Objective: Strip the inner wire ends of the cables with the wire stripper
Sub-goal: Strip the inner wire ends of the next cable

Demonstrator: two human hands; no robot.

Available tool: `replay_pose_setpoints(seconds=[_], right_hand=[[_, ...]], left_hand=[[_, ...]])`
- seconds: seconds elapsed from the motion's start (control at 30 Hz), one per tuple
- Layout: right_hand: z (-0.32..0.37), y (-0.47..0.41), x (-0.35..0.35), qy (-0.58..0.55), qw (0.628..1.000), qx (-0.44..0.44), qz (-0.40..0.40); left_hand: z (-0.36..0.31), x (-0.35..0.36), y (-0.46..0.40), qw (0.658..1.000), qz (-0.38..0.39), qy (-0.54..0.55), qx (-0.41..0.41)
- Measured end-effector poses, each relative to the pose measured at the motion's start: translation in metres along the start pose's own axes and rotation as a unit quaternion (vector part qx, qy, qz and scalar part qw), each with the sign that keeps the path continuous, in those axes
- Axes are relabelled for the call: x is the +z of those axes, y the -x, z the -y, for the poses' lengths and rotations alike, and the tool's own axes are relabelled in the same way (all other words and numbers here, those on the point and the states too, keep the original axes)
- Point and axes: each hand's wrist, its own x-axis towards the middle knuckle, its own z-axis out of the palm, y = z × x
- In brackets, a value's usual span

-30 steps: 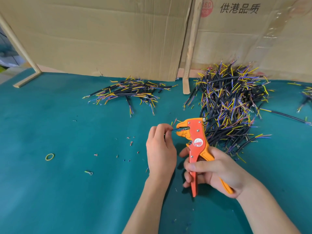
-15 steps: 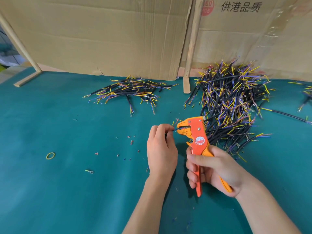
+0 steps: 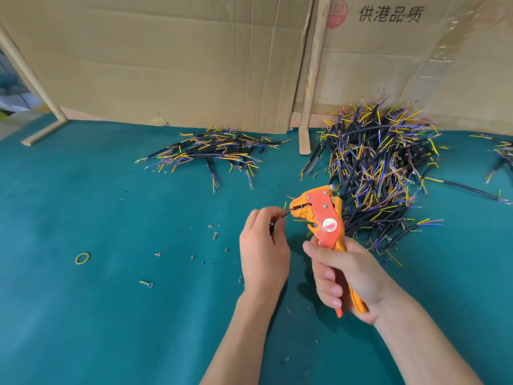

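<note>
My right hand [image 3: 344, 276] grips the handles of an orange wire stripper [image 3: 322, 218], squeezed together, its jaws pointing left. My left hand [image 3: 263, 245] pinches a short black cable; a thin blue inner wire [image 3: 286, 215] reaches from my fingertips into the stripper's jaws, and a yellow wire end sticks up beside it. Most of that cable is hidden inside my left hand. A big heap of black cables [image 3: 380, 173] with yellow, blue and purple inner wires lies just right of the stripper. A smaller, flatter pile of cables [image 3: 211, 154] lies at the back centre.
All lies on a teal mat [image 3: 83, 315]. Cardboard sheets [image 3: 172, 59] and a wooden strip [image 3: 311, 101] stand along the back. Small insulation scraps [image 3: 215, 234], a yellow rubber band [image 3: 82, 258] and a ring terminal [image 3: 147, 283] lie left of my hands. More cables [image 3: 502, 154] sit at the far right.
My right hand has squeezed the stripper's handles closer together and tipped the tool a little to the right. My left hand still holds the cable at the jaws.
</note>
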Motion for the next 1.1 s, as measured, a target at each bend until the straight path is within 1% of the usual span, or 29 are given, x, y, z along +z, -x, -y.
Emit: replay_pose_setpoints(seconds=[0.1, 0.17, 0.23, 0.3, 0.37, 0.5, 0.63, 0.9, 1.1], right_hand=[[0.004, 0.003, -0.005, -0.056, 0.997, 0.003, 0.048], [0.008, 0.003, -0.01, -0.089, 0.995, -0.001, 0.05], [0.011, 0.003, -0.015, -0.099, 0.995, -0.003, 0.031], [0.013, 0.002, -0.021, -0.1, 0.995, -0.003, 0.013], [0.013, 0.003, -0.025, -0.093, 0.996, 0.005, 0.015], [0.013, 0.007, -0.024, -0.052, 0.996, 0.037, 0.066], [0.011, 0.008, -0.02, -0.032, 0.994, 0.057, 0.082], [0.012, 0.008, -0.02, -0.03, 0.995, 0.047, 0.079], [0.01, 0.007, -0.019, -0.029, 0.994, 0.05, 0.095]], left_hand=[[0.0, 0.0, -0.001, 1.0, 0.002, 0.0, 0.005], [-0.001, 0.0, 0.0, 1.0, 0.003, 0.0, 0.007], [-0.003, 0.0, 0.0, 1.0, 0.005, -0.006, 0.008], [-0.002, 0.0, 0.0, 1.0, 0.003, -0.01, 0.005], [-0.002, 0.0, 0.0, 1.0, -0.004, -0.001, -0.001], [-0.004, 0.0, 0.0, 1.0, -0.004, 0.011, -0.017], [-0.003, 0.0, 0.0, 0.999, 0.002, 0.016, -0.028], [-0.001, 0.0, 0.0, 0.999, 0.006, 0.013, -0.03], [-0.002, 0.0, 0.001, 0.999, 0.01, 0.014, -0.027]])
